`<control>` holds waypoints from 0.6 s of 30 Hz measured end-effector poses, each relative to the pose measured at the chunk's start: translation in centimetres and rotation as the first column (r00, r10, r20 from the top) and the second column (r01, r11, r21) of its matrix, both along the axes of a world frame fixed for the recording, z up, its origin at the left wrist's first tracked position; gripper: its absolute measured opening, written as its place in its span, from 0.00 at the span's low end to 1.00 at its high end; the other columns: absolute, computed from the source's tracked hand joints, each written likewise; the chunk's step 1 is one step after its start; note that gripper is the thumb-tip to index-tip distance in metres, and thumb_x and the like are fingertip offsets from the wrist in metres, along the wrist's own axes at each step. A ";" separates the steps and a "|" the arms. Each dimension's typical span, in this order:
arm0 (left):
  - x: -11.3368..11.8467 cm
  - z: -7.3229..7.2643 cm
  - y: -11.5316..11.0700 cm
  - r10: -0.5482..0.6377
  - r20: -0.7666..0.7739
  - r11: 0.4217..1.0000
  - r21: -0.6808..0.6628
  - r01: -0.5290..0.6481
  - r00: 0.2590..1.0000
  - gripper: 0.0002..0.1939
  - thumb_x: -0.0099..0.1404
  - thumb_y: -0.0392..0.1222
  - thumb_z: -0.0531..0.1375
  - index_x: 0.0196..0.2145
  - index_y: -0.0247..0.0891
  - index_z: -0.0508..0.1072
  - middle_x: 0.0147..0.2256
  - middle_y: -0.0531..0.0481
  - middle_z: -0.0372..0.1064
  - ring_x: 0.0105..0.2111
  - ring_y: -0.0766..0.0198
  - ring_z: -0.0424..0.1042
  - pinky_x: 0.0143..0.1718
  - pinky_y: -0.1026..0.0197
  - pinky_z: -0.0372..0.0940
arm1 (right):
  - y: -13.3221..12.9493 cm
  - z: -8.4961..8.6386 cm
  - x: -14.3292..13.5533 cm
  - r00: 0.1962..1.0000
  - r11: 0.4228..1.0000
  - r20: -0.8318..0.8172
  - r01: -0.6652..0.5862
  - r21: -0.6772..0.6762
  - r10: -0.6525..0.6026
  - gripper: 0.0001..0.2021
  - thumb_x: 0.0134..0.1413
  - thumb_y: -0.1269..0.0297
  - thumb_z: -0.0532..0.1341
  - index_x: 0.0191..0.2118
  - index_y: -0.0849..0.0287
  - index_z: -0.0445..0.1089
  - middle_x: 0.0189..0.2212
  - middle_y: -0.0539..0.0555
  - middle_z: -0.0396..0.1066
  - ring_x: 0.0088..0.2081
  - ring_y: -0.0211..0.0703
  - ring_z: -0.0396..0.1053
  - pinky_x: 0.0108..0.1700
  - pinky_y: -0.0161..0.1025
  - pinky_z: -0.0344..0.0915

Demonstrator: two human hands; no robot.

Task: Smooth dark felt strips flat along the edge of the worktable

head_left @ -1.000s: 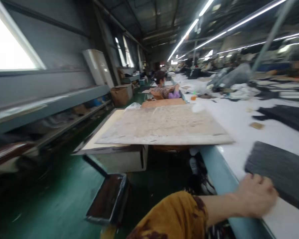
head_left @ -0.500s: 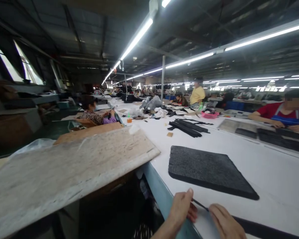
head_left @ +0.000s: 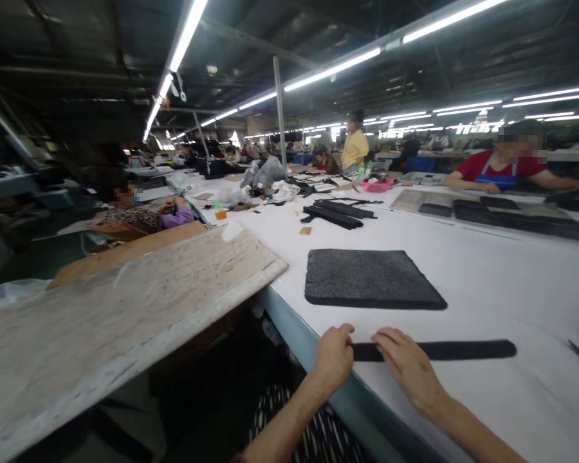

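A long black fabric strip (head_left: 468, 350) lies flat on the white tabletop (head_left: 473, 289), running left to right near the front edge. My left hand (head_left: 336, 350) is closed on the strip's left end, thumb on top, at the table's edge. My right hand (head_left: 405, 360) rests over the strip a little further right, fingertips pressed down on it; its palm hides part of the strip. Just beyond both hands sits a stack of dark grey fabric panels (head_left: 371, 278), apart from the strip.
A stained board (head_left: 139, 302) juts out left of the table. Further back are black strips (head_left: 335, 214), a small tan block (head_left: 305, 230), an orange bottle (head_left: 220, 212) and a pink basket (head_left: 377, 185). Co-workers sit at left and right; one stands behind in yellow.
The view has swung right and down. The strip, earlier lifted edge-on between my hands at its left end, now lies flat, and my right hand is spread over it.
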State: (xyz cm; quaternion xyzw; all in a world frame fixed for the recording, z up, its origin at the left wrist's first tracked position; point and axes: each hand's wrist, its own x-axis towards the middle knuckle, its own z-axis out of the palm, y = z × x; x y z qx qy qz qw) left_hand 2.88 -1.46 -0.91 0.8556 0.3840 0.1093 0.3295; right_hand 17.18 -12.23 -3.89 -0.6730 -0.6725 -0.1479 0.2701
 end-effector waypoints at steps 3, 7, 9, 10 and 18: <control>0.1 -0.5 0.1 0.018 0.083 1.000 -0.016 -0.016 0.996 0.23 0.53 0.26 0.52 0.45 0.37 0.72 0.35 0.48 0.72 0.38 0.58 0.69 0.44 0.59 0.61 | 0.8 0.6 0.4 0.990 0.991 -0.137 0.015 -0.131 -0.034 0.14 0.56 0.74 0.52 0.46 0.57 0.67 0.45 0.56 0.68 0.45 0.45 0.66 0.46 0.43 0.65; -0.1 -1.3 0.3 0.050 0.172 0.998 -0.036 -0.044 0.984 0.20 0.53 0.26 0.53 0.42 0.37 0.73 0.35 0.49 0.72 0.37 0.60 0.69 0.44 0.59 0.62 | 1.8 0.8 0.4 0.991 0.966 -0.135 -0.053 -0.254 0.019 0.17 0.51 0.79 0.56 0.46 0.59 0.68 0.43 0.55 0.69 0.44 0.45 0.66 0.47 0.44 0.64; -0.2 -1.6 0.3 0.052 0.207 0.998 -0.038 -0.046 0.977 0.20 0.53 0.25 0.53 0.41 0.37 0.74 0.35 0.49 0.73 0.37 0.61 0.69 0.44 0.59 0.62 | 2.1 0.8 0.2 0.996 0.960 -0.088 -0.049 -0.274 0.026 0.13 0.52 0.78 0.58 0.42 0.58 0.70 0.38 0.54 0.69 0.40 0.45 0.66 0.43 0.44 0.63; -0.3 -1.8 0.3 0.045 0.216 0.999 -0.031 -0.039 0.975 0.20 0.54 0.25 0.52 0.41 0.37 0.74 0.35 0.48 0.73 0.37 0.61 0.69 0.45 0.59 0.62 | 2.2 0.7 0.1 0.997 0.961 -0.066 -0.045 -0.274 0.028 0.10 0.53 0.78 0.58 0.39 0.58 0.70 0.35 0.53 0.69 0.38 0.45 0.65 0.42 0.43 0.63; -1.0 -1.4 1.2 -0.086 0.025 0.971 0.225 0.079 0.996 0.14 0.61 0.28 0.51 0.34 0.36 0.75 0.34 0.46 0.71 0.38 0.58 0.67 0.42 0.58 0.62 | 2.1 -0.1 -0.1 0.997 0.989 0.033 -0.071 -0.127 0.075 0.08 0.56 0.77 0.57 0.32 0.59 0.70 0.29 0.51 0.66 0.33 0.42 0.61 0.38 0.39 0.60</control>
